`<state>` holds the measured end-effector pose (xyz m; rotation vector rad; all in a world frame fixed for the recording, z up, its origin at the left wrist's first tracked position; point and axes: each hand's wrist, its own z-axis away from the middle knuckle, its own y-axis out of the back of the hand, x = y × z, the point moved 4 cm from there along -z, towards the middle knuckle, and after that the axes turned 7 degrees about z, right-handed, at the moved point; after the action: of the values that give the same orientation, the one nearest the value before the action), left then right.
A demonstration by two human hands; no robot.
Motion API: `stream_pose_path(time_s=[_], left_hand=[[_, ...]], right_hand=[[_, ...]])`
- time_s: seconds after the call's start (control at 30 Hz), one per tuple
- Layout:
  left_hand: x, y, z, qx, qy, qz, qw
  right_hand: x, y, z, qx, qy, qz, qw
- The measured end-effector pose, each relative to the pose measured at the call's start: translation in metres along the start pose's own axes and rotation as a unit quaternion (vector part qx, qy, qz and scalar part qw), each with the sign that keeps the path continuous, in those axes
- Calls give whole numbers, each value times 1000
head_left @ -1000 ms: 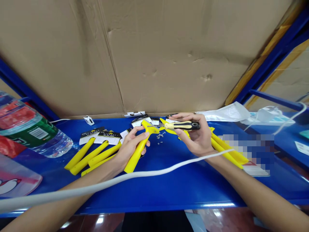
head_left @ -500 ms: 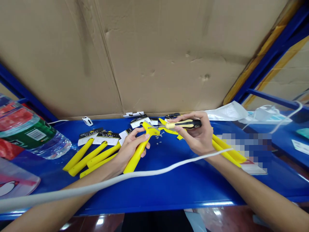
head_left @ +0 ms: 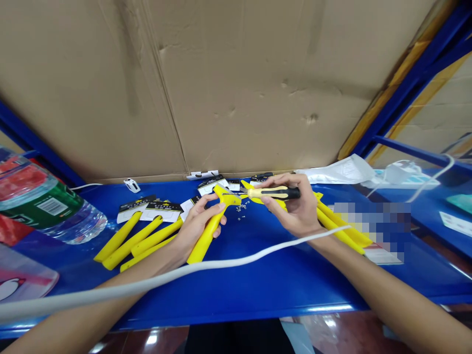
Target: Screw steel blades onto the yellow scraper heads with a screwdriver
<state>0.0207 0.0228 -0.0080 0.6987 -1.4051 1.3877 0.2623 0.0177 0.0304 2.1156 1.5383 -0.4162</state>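
My left hand is shut around a yellow plastic Y-shaped handle, with its forked head pointing away from me. My right hand grips a screwdriver with a black and yellow handle. Its thin metal shaft reaches left, and the tip meets the forked head. Several tiny metal screws or nuts lie on the blue table just below the two hands. More yellow bars lie to the left of my left hand, and others lie beyond my right hand.
Black and white printed cards lie behind the yellow bars. A large water bottle lies at the left. A white cable crosses above my forearms. A white plastic bag sits at the back right, and a cardboard sheet stands behind the table.
The whole view drifts slightly left. The screwdriver stays in my right hand, its tip still at the yellow head, and my left hand keeps the same hold.
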Motion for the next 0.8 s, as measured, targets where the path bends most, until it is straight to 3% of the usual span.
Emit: stream_pose_path(time_s=[0.1, 0.23, 0.37, 0.53, 0.67, 0.8], left_hand=[[2, -2, 1, 5, 7, -8, 1000], [2, -4, 1, -1, -1, 3, 1000], [-1, -3, -1, -6, -2, 5, 1000], [-1, -2, 0, -9, 2, 1, 1000], [-1, -1, 0, -14, 2, 7, 1000], [-1, 1, -1, -14, -1, 11, 1000]], right_hand=[[-3, -3, 0, -23, 9, -48, 999], [-3, 1, -1, 26, 2, 2, 1000], [-5, -1, -2, -8, 13, -47, 999], [-7, 2, -3, 36, 40, 11, 999], [-5, -1, -3, -3, 27, -50, 998], [0, 3, -2, 42, 7, 20, 999]])
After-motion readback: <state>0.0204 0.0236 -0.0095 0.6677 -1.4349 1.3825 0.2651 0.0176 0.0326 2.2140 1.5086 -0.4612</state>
